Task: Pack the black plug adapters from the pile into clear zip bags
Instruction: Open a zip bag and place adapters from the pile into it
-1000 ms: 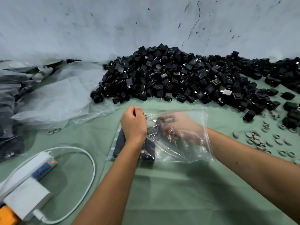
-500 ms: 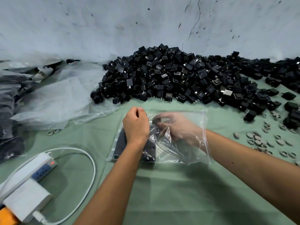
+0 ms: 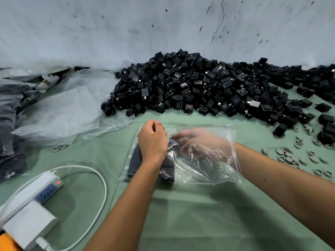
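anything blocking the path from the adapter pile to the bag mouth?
Nothing visible. Bare green cloth lies between the pile and the zip bag. The right hand is inside the bag; the left hand pinches its edge.

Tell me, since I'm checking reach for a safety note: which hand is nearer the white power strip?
Left. The left hand pinches the clear zip bag at its left end, closer to the power strip; the right hand sits inside the bag, farther right.
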`<state>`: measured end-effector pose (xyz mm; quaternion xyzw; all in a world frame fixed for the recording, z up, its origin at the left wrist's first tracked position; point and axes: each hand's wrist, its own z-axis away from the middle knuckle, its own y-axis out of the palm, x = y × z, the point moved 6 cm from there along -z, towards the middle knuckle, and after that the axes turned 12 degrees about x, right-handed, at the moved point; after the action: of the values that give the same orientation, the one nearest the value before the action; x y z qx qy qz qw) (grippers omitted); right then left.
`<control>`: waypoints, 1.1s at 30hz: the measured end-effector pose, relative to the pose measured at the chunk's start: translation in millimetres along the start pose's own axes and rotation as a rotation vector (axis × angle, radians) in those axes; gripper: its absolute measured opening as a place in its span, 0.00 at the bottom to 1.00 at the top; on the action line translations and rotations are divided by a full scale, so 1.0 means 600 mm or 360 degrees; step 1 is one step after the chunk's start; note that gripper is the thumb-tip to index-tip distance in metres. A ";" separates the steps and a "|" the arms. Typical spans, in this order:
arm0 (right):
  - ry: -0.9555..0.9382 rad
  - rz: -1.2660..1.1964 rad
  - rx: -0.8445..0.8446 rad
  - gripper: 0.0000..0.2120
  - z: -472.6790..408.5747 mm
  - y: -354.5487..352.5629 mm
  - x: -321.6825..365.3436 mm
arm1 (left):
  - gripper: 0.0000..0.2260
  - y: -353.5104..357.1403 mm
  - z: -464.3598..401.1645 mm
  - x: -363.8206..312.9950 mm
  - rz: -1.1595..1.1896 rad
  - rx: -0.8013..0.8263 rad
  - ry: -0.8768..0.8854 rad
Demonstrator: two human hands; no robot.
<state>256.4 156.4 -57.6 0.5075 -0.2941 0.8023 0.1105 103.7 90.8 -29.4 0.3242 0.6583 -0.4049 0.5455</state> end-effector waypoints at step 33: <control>-0.0109 -0.0045 0.0098 0.10 -0.009 0.016 0.017 | 0.12 -0.004 -0.048 -0.008 -0.1314 0.0562 0.0267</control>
<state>243.2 150.3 -53.5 0.5421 -0.2658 0.7914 0.0961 89.2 115.4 -22.2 0.1544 0.6952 -0.6668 0.2196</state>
